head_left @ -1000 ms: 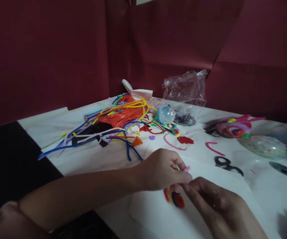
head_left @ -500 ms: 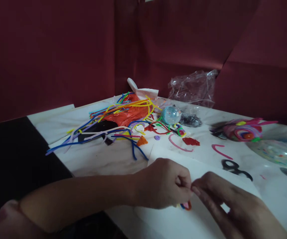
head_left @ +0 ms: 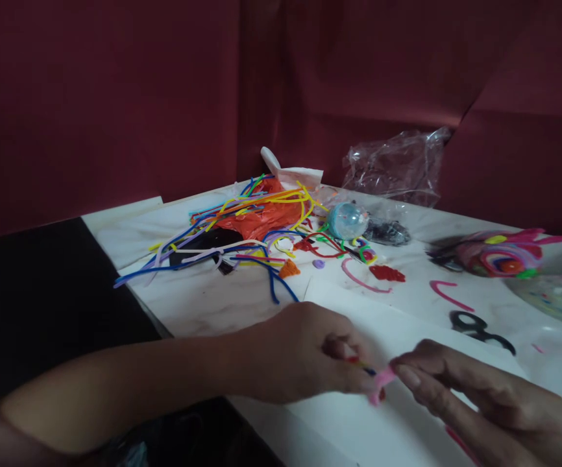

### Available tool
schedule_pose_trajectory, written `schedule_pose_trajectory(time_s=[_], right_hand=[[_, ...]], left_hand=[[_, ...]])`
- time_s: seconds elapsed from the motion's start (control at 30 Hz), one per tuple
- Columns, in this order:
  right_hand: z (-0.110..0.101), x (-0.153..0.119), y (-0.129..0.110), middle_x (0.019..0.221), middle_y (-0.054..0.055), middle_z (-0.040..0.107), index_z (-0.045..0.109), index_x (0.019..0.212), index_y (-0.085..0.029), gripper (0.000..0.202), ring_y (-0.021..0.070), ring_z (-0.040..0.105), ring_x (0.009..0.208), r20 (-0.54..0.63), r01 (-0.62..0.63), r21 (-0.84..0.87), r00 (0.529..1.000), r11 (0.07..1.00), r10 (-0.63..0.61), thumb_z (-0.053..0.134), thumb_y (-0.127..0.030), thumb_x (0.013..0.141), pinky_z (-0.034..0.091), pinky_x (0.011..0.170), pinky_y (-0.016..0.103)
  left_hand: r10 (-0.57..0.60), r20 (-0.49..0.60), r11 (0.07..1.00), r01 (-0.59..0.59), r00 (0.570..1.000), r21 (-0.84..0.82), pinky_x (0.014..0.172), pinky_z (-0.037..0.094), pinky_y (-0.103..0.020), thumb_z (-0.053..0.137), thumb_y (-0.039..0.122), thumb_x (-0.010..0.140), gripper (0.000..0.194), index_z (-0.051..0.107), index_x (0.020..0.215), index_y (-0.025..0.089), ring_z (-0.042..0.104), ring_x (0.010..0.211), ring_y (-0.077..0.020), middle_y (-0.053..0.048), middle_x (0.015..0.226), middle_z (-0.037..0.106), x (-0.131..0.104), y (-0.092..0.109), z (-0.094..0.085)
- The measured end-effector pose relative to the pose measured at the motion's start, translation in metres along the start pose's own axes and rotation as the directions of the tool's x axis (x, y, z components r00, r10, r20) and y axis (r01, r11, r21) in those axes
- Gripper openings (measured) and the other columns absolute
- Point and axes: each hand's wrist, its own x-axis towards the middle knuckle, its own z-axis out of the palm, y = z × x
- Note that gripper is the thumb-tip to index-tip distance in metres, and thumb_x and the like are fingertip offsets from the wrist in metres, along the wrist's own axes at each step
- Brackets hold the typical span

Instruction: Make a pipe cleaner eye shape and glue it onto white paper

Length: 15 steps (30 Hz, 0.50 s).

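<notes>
My left hand [head_left: 310, 353] is closed on a small multicoloured piece with red, yellow and blue parts, mostly hidden by the fingers. Between the two hands a pink strip [head_left: 383, 377] sticks out, and the fingertips of my right hand [head_left: 480, 389] pinch its right end. Both hands are over a white paper sheet [head_left: 349, 434]. Beneath my right hand a thin dark pink strand [head_left: 460, 443] shows in part.
Coloured pipe-cleaner-like strands [head_left: 198, 253] lie on an orange-red sheet [head_left: 256, 217] at the table's back left. Behind are a clear ball with a blue base [head_left: 348, 222] and a clear plastic bag [head_left: 395, 165]. Black scissor handles [head_left: 473, 324] and a colourful fish-like shape [head_left: 500, 256] are at right.
My hands have moved slightly apart, and a pink strip now shows between them. My left hand has turned, with the multicoloured piece now above its fingertips. The view has shifted a little.
</notes>
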Motion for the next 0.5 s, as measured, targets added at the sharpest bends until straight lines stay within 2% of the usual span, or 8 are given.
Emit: schedule_pose_trajectory(time_s=[0.03,0.1,0.23,0.37,0.5], right_hand=[[0.002,0.004,-0.004,0.081,-0.001,0.060,0.065,0.084,-0.026,0.026,0.0167,0.058,0.071,0.005,0.012,0.024,1.000,1.000,-0.012,0.048,-0.040,0.099,0.050,0.058,0.014],[0.005,0.008,-0.010,0.076,-0.002,0.059,0.064,0.081,-0.026,0.027,0.0145,0.057,0.066,-0.011,0.044,0.033,0.999,0.998,-0.044,0.050,-0.039,0.098,0.048,0.059,0.012],[0.004,0.006,-0.010,0.078,-0.003,0.058,0.063,0.085,-0.026,0.020,0.0121,0.056,0.064,-0.046,0.102,-0.055,0.993,0.993,-0.104,0.050,-0.033,0.098,0.046,0.055,0.009],[0.003,-0.001,-0.006,0.084,-0.001,0.057,0.060,0.103,-0.027,0.015,0.0131,0.057,0.069,0.073,0.178,-0.137,0.983,0.974,-0.169,0.045,-0.029,0.101,0.047,0.051,0.011],[0.007,-0.003,-0.006,0.079,-0.002,0.056,0.057,0.097,-0.025,0.017,0.0123,0.057,0.063,0.096,0.190,-0.137,0.979,0.972,-0.178,0.041,-0.027,0.101,0.048,0.053,0.013]], left_hand=[[-0.041,0.062,0.995,0.047,0.997,-0.092,0.052,0.032,-0.018,0.065,0.016,0.073,0.005,0.066,0.077,0.014,0.043,0.054,-0.0058,0.006,0.059,0.052,0.006,0.003,0.004],[-0.088,0.117,0.978,0.108,0.989,-0.179,0.050,0.032,-0.019,0.062,0.014,0.074,0.009,0.061,0.065,0.013,0.044,0.050,-0.0059,0.006,0.054,0.052,0.017,0.006,0.010],[-0.166,0.127,0.931,0.198,0.978,-0.307,0.044,0.033,-0.019,0.063,0.013,0.070,0.013,0.057,0.059,0.014,0.045,0.042,-0.0058,0.006,0.049,0.052,0.029,-0.003,0.012],[-0.157,0.112,0.883,0.191,0.981,-0.428,0.040,0.033,-0.018,0.066,0.018,0.066,0.012,0.057,0.058,0.013,0.045,0.040,-0.0046,0.004,0.052,0.056,0.028,-0.019,0.012],[-0.155,0.057,0.858,0.163,0.986,-0.487,0.040,0.037,-0.018,0.074,0.032,0.057,0.026,0.058,0.059,0.013,0.047,0.043,-0.0055,0.003,0.051,0.055,0.025,-0.028,0.018]])
